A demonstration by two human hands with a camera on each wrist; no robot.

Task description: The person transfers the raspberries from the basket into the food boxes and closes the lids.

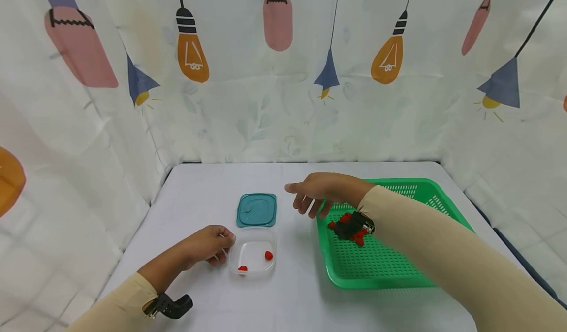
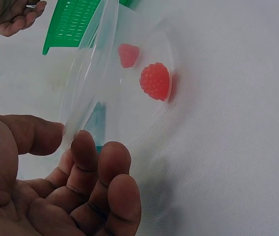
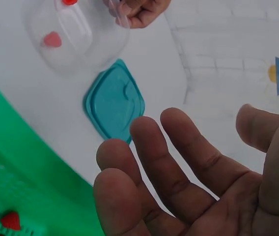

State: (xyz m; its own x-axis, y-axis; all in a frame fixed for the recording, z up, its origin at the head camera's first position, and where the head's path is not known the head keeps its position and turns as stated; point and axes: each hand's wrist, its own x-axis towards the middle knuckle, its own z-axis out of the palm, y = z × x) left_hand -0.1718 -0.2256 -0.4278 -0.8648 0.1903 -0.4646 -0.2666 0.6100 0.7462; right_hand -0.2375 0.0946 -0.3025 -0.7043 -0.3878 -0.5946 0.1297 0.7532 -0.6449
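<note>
1. Behind the workspace I see a pale curtain (image 1: 243, 100) printed with orange bulbs, blue lamps and pink shapes; below it stands a white-covered table (image 1: 204, 184).
2. On the near left, I have the left hand (image 1: 210, 246) at the clear container (image 1: 251, 252), thumb and index finger pinching its left rim; the container extends to the right of that grip.
3. I make out the container as see-through and squarish, with rounded corners and a thin lip. The two red berries (image 1: 268, 255) inside sit apart, one toward the near left and one toward the right; up close in the left wrist view, the nearer one looks bumpy, like a raspberry.
4. I have the right hand (image 1: 321, 191) raised by the far left corner of the green basket (image 1: 378, 268), its fingers and thumb spread apart.
5. Under that wrist I see a red cluster (image 1: 345, 217) in the basket's left part, partly hidden by the wrist camera.
6. Just beyond the container lies a flat teal lid (image 1: 257, 210), squarish and round-cornered.
</note>
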